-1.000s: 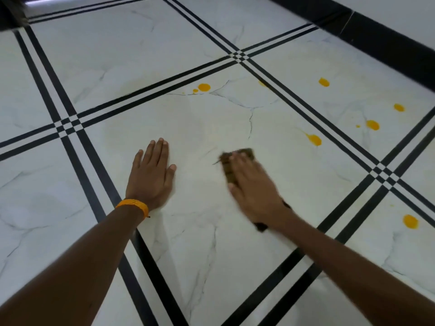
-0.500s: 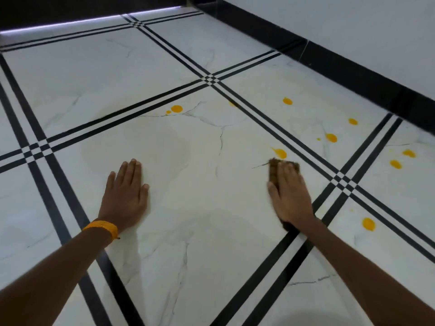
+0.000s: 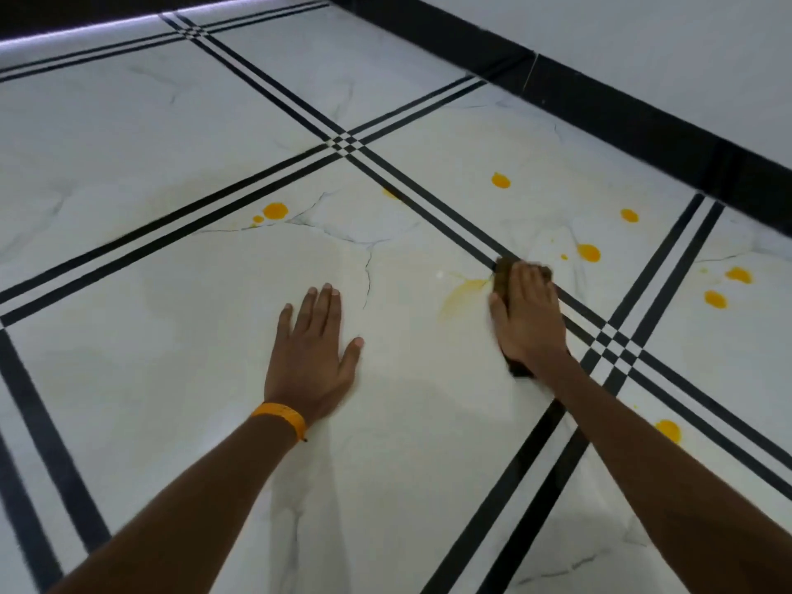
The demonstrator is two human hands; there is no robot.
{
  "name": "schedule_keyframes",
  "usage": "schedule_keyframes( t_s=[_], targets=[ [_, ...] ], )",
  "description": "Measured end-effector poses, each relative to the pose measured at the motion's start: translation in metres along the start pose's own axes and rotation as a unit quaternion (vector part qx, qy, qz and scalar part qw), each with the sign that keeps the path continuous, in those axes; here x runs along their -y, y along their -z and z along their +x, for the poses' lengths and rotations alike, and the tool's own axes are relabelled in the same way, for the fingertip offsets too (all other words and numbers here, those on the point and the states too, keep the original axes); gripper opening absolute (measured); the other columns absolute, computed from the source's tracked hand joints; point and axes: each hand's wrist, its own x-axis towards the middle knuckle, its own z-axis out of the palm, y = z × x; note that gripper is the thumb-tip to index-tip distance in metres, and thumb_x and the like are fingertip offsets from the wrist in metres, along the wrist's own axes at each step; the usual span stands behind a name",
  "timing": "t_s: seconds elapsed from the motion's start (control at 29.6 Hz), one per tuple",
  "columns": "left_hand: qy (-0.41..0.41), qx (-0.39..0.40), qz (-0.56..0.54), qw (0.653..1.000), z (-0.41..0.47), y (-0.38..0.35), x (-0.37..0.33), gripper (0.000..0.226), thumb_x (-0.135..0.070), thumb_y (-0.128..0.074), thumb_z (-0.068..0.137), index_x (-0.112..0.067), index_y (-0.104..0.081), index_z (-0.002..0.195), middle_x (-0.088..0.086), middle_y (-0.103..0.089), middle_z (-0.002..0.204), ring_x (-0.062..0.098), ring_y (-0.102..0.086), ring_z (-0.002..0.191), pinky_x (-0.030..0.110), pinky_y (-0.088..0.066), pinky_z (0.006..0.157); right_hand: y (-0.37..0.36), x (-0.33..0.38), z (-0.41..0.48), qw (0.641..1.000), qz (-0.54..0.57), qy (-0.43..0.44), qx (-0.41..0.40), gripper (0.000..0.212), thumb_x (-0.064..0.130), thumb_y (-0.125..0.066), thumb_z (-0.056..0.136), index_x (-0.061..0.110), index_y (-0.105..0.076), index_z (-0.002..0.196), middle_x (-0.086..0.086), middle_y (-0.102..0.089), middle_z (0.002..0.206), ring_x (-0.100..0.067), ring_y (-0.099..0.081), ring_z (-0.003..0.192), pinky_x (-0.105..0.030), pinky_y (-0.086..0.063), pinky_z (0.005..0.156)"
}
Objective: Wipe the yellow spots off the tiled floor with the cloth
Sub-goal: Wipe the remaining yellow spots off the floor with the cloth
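My right hand (image 3: pixel 529 317) presses flat on a dark brown cloth (image 3: pixel 502 274) on the white marble floor (image 3: pixel 171 358), at the black double stripe. A pale yellow smear (image 3: pixel 460 293) lies just left of the cloth. My left hand (image 3: pixel 310 358), with an orange wristband, rests flat on the tile with fingers straight. Yellow spots remain: a pair (image 3: pixel 273 211) at the far stripe, one (image 3: pixel 500 180) farther off, one (image 3: pixel 588 252) just beyond the cloth, others (image 3: pixel 715 299) at the right, and one (image 3: pixel 668 430) near my right forearm.
A black skirting board (image 3: pixel 643 122) and a white wall run along the far right. Black double stripes (image 3: pixel 527 473) cross the floor in a grid. A lit strip (image 3: pixel 107 27) edges the floor at the far left.
My right hand slid the cloth forward and to the right over a yellow spot, which is now a pale smear. My left hand stayed flat on the tile while the view shifted.
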Motion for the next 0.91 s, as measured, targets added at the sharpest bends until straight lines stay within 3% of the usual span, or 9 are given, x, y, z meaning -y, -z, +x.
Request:
schedule_keyframes(
  t_s=[0.1, 0.24, 0.3, 0.41, 0.51, 0.57, 0.64, 0.74, 0.91],
  targets=[
    [-0.005, 0.005, -0.007, 1.0, 0.006, -0.001, -0.001, 0.073, -0.051, -0.019, 0.099, -0.008, -0.013, 0.158, 0.008, -0.012, 0.167, 0.023, -0.009, 0.154, 0.049, -0.011, 0.124, -0.003, 0.048, 0.048, 0.998, 0.025, -0.049, -0.006, 0.082, 0.047, -0.008, 0.094, -0.006, -0.03, 0.153, -0.026, -0.035, 0.157, -0.04, -0.03, 0.147, -0.051, -0.02, 0.123],
    [-0.004, 0.003, -0.008, 1.0, 0.006, -0.001, 0.002, 0.072, -0.05, -0.021, 0.1, -0.009, -0.012, 0.159, 0.008, -0.013, 0.167, 0.023, -0.009, 0.154, 0.05, -0.012, 0.124, -0.013, 0.108, -0.025, 0.98, 0.014, 0.195, 0.033, 0.071, 0.045, -0.012, 0.103, 0.001, -0.02, 0.158, -0.015, -0.023, 0.166, -0.029, -0.017, 0.155, -0.045, -0.013, 0.126],
    [-0.002, 0.001, -0.01, 1.0, 0.008, -0.001, 0.003, 0.072, -0.05, -0.021, 0.1, -0.009, -0.012, 0.159, 0.008, -0.013, 0.167, 0.023, -0.009, 0.154, 0.05, -0.012, 0.124, -0.011, 0.086, -0.058, 0.967, 0.029, 0.243, 0.065, 0.069, 0.048, -0.015, 0.104, 0.008, -0.013, 0.161, -0.006, -0.011, 0.169, -0.022, -0.005, 0.157, -0.041, -0.008, 0.127],
    [-0.004, -0.001, -0.005, 1.0, 0.006, -0.001, 0.0, 0.072, -0.049, -0.02, 0.1, -0.008, -0.012, 0.159, 0.008, -0.011, 0.167, 0.023, -0.007, 0.155, 0.049, -0.011, 0.124, -0.013, 0.041, -0.011, 0.991, 0.024, 0.134, 0.017, 0.075, 0.05, -0.016, 0.1, 0.004, -0.021, 0.159, -0.015, -0.024, 0.165, -0.032, -0.022, 0.153, -0.043, -0.018, 0.125],
    [-0.005, 0.006, -0.007, 1.0, 0.006, -0.002, 0.001, 0.071, -0.05, -0.02, 0.101, -0.01, -0.01, 0.159, 0.006, -0.007, 0.167, 0.02, -0.003, 0.155, 0.047, -0.008, 0.125, -0.009, 0.051, 0.062, 1.0, 0.024, -0.007, -0.001, 0.076, 0.048, -0.014, 0.1, -0.001, -0.019, 0.158, -0.019, -0.023, 0.165, -0.033, -0.019, 0.154, -0.047, -0.011, 0.126],
    [-0.004, 0.014, -0.014, 1.0, 0.008, -0.001, 0.002, 0.071, -0.049, -0.021, 0.101, -0.011, -0.009, 0.159, 0.005, -0.007, 0.168, 0.019, -0.002, 0.155, 0.047, -0.006, 0.125, -0.015, 0.091, 0.061, 1.0, 0.026, 0.015, 0.005, 0.072, 0.044, -0.013, 0.101, -0.001, -0.018, 0.158, -0.02, -0.022, 0.165, -0.032, -0.017, 0.154, -0.047, -0.008, 0.127],
    [0.002, 0.019, -0.018, 1.0, 0.008, 0.003, 0.002, 0.069, -0.048, -0.021, 0.101, -0.012, -0.008, 0.159, 0.004, -0.007, 0.168, 0.018, -0.002, 0.155, 0.046, -0.006, 0.125, -0.019, 0.127, 0.016, 0.993, 0.032, 0.108, 0.017, 0.071, 0.043, -0.014, 0.102, 0.0, -0.018, 0.158, -0.018, -0.021, 0.166, -0.03, -0.016, 0.155, -0.047, -0.01, 0.127],
    [0.006, 0.042, -0.019, 0.999, 0.007, 0.008, 0.0, 0.069, -0.045, -0.021, 0.101, -0.012, -0.005, 0.16, 0.004, -0.005, 0.168, 0.018, 0.0, 0.155, 0.046, -0.004, 0.125, -0.012, 0.113, -0.061, 0.979, 0.051, 0.192, 0.051, 0.068, 0.043, -0.022, 0.104, 0.003, -0.02, 0.159, -0.014, -0.022, 0.166, -0.028, -0.018, 0.155, -0.048, -0.017, 0.125],
    [0.005, 0.043, -0.012, 0.999, 0.006, 0.007, -0.003, 0.069, -0.043, -0.022, 0.101, -0.011, -0.006, 0.159, 0.004, -0.005, 0.168, 0.019, 0.0, 0.155, 0.047, -0.004, 0.125, -0.008, 0.048, 0.004, 0.998, 0.018, 0.04, 0.034, 0.077, 0.05, -0.01, 0.099, 0.002, -0.015, 0.159, -0.016, -0.018, 0.167, -0.029, -0.014, 0.155, -0.046, -0.01, 0.127]
  ],
)
